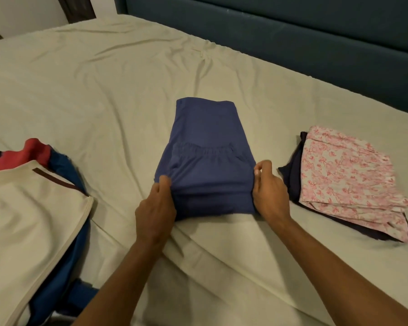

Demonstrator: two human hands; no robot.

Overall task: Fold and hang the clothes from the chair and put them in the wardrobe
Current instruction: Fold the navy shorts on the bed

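Note:
A blue garment (205, 147) with an elastic waistband lies partly folded on the bed (104, 90), in the middle of the head view. My left hand (157, 208) grips its near left edge, with the thumb on top of the fabric. On the near right edge my right hand (269, 191) pinches the cloth between thumb and fingers. The near part of the garment is folded over toward the waistband.
A folded stack lies to the right, with a pink floral piece (349, 182) on top of dark clothes (292, 175). At the left edge sits a pile of a cream garment (26, 220), a red one (21, 156) and dark blue cloth (66, 168). A teal headboard (316, 43) runs behind.

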